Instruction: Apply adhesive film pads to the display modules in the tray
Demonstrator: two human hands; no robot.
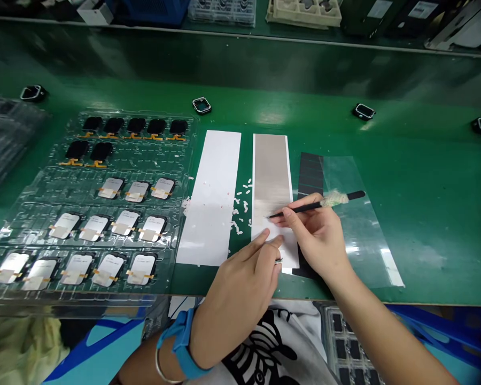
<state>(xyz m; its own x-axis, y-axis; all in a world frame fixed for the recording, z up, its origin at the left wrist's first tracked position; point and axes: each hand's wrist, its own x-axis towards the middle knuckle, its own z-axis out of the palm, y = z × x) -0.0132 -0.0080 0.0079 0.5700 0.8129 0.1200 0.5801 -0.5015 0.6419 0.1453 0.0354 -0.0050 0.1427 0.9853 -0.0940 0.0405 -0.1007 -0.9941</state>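
Observation:
My right hand is closed around black tweezers whose handle is wrapped in pale, crumpled tape. The tips touch a grey-beige strip sheet with white edges, near its whitish lower part. My left hand rests on the lower end of that sheet, its fingers curled. A small shiny thing shows by these fingers; I cannot make out whether it is held. Left of the sheet lies a white strip sheet, with small white scraps scattered between the two.
At left, a clear plastic tray holds several small screens. A dark sheet and clear film lie at right. Watch cases stand along the back of the green table, below a shelf with boxes and trays.

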